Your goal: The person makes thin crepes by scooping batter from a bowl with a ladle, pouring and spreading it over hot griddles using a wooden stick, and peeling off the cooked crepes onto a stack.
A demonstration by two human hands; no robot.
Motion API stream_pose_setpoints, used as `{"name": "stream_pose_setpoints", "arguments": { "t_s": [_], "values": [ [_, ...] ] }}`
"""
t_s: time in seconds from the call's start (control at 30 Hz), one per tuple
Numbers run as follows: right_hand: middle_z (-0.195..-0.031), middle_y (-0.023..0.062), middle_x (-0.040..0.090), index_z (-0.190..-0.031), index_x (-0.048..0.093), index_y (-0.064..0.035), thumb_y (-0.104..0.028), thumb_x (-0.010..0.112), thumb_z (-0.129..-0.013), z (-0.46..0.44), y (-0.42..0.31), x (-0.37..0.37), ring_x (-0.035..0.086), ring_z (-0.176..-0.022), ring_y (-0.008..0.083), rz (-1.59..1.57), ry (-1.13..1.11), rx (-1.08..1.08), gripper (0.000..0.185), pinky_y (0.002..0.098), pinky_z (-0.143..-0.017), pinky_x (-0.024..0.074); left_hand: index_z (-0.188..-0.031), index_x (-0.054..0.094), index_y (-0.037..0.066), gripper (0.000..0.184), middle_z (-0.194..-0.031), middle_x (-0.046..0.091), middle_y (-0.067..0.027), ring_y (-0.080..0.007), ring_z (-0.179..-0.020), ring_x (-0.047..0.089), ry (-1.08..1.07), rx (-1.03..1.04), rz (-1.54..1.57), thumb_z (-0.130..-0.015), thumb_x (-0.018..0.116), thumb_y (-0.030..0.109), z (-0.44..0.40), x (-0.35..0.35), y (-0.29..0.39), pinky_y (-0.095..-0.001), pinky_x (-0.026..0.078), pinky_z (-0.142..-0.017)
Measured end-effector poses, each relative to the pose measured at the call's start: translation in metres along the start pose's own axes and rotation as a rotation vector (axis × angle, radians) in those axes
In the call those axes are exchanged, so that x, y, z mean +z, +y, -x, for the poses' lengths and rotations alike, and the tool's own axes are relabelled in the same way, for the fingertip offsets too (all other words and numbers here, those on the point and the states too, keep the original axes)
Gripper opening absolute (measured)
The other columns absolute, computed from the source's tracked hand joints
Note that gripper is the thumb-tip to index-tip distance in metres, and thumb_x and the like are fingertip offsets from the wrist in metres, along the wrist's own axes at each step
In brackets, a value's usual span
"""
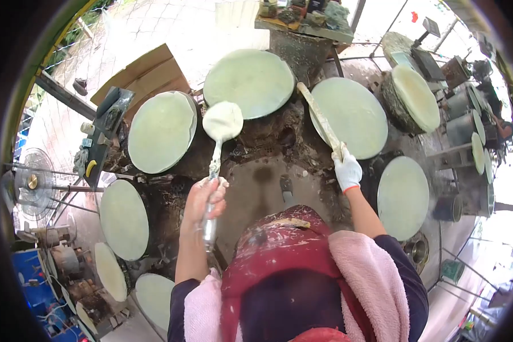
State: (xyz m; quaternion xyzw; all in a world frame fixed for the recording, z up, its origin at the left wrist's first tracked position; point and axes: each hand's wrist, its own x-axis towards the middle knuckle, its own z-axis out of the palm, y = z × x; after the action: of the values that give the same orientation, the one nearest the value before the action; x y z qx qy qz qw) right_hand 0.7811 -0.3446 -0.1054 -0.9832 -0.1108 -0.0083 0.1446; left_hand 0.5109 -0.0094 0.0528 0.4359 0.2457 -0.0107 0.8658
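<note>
Ladle and stick in hand among round pale discs.
Left hand (pixel 206 200), bare and smeared white, wraps its grip around the handle of the ladle (pixel 223 121), whose bowl shows a whitish coating and overlaps the near edge of the far center disc (pixel 249 83); contact between them cannot be told. Right hand (pixel 347 168), in a white glove with an orange cuff, has its grip closed on the near end of the long stick (pixel 319 117), which slants far and left across the edge of the far right disc (pixel 356 111). Left of the ladle lies another disc (pixel 161 134), with a cardboard sheet (pixel 145 77) behind it.
</note>
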Motion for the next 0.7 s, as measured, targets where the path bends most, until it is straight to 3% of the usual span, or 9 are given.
{"name": "stream_pose_setpoints", "arguments": {
  "t_s": [0.13, 0.17, 0.27, 0.4, 0.43, 0.53, 0.6, 0.7],
  "values": [
    [-0.094, 0.0201, 0.068, -0.136, 0.056, -0.0193, -0.042, 0.060, -0.091, -0.085, -0.018, 0.011, 0.066, -0.084, 0.0376, 0.034, -0.057, -0.033, 0.051, 0.0467, -0.073, 0.0516, -0.099, 0.052, -0.004, 0.028, -0.064, 0.042, 0.0027, -0.0039, -0.034, 0.033, -0.032, -0.070, 0.392, -0.104, 0.043, 0.021, -0.034, -0.042, -0.001, -0.0251, 0.027, -0.033],
    [-0.093, 0.0190, 0.067, -0.137, 0.055, -0.0210, -0.042, 0.061, -0.090, -0.105, -0.014, 0.018, 0.067, -0.083, 0.0366, 0.028, -0.069, -0.066, 0.052, 0.0463, -0.073, 0.0521, -0.101, 0.049, -0.003, 0.024, -0.066, 0.042, 0.0019, -0.0046, -0.034, 0.034, -0.076, -0.067, 0.598, -0.105, 0.041, 0.019, -0.036, -0.037, -0.001, -0.0267, 0.030, -0.035],
    [-0.092, 0.0163, 0.066, -0.139, 0.052, -0.0241, -0.043, 0.062, -0.089, -0.163, -0.021, 0.032, 0.067, -0.081, 0.0342, 0.002, -0.065, -0.159, 0.055, 0.0456, -0.072, 0.0528, -0.106, 0.041, -0.007, 0.026, -0.067, 0.044, -0.0040, -0.0098, -0.033, 0.041, -0.030, 0.018, 0.817, -0.106, 0.030, 0.017, -0.052, -0.041, 0.001, -0.0224, 0.024, -0.031],
    [-0.094, 0.0165, 0.067, -0.139, 0.053, -0.0200, -0.043, 0.063, -0.088, -0.240, -0.049, 0.032, 0.067, -0.084, 0.0347, -0.073, -0.066, -0.178, 0.057, 0.0454, -0.074, 0.0525, -0.101, 0.040, -0.006, 0.025, -0.069, 0.045, -0.0056, -0.0111, -0.032, 0.041, 0.176, 0.104, 0.711, -0.106, 0.030, 0.017, -0.080, -0.007, 0.039, -0.0236, 0.024, -0.030],
    [-0.097, 0.0171, 0.068, -0.139, 0.052, -0.0181, -0.043, 0.063, -0.088, -0.258, -0.055, 0.035, 0.067, -0.085, 0.0353, -0.084, -0.084, -0.164, 0.058, 0.0451, -0.076, 0.0525, -0.100, 0.048, -0.006, 0.022, -0.061, 0.040, -0.0005, -0.0090, -0.029, 0.032, 0.253, 0.123, 0.644, -0.104, 0.039, 0.014, -0.086, 0.001, 0.049, -0.0226, 0.022, -0.028],
    [-0.109, 0.0206, 0.068, -0.141, 0.050, -0.0106, -0.046, 0.066, -0.086, -0.309, -0.068, 0.062, 0.066, -0.097, 0.0365, -0.392, -0.180, -0.249, 0.068, 0.0414, -0.085, 0.0515, -0.101, 0.048, -0.007, 0.024, -0.062, 0.041, -0.0008, -0.0088, -0.028, 0.032, 0.306, 0.163, 0.598, -0.104, 0.038, 0.015, -0.102, 0.000, 0.069, -0.0228, 0.022, -0.027],
    [-0.126, 0.0241, 0.061, -0.147, 0.040, -0.0050, -0.055, 0.073, -0.077, -0.340, -0.104, 0.083, 0.061, -0.114, 0.0344, -0.644, -0.219, -0.318, 0.092, 0.0369, -0.096, 0.0472, -0.103, 0.047, -0.008, 0.024, -0.062, 0.042, -0.0025, -0.0095, -0.028, 0.033, 0.299, 0.172, 0.662, -0.104, 0.038, 0.014, -0.111, -0.001, 0.079, -0.0236, 0.021, -0.026],
    [-0.124, 0.0250, 0.061, -0.150, 0.032, -0.0056, -0.055, 0.075, -0.072, -0.379, -0.168, 0.086, 0.063, -0.110, 0.0367, -0.367, -0.300, -0.274, 0.102, 0.0409, -0.093, 0.0489, -0.104, 0.046, -0.008, 0.023, -0.063, 0.044, -0.0040, -0.0100, -0.028, 0.035, 0.275, 0.188, 0.769, -0.104, 0.037, 0.013, -0.123, 0.005, 0.099, -0.0250, 0.023, -0.027]
  ]
}}
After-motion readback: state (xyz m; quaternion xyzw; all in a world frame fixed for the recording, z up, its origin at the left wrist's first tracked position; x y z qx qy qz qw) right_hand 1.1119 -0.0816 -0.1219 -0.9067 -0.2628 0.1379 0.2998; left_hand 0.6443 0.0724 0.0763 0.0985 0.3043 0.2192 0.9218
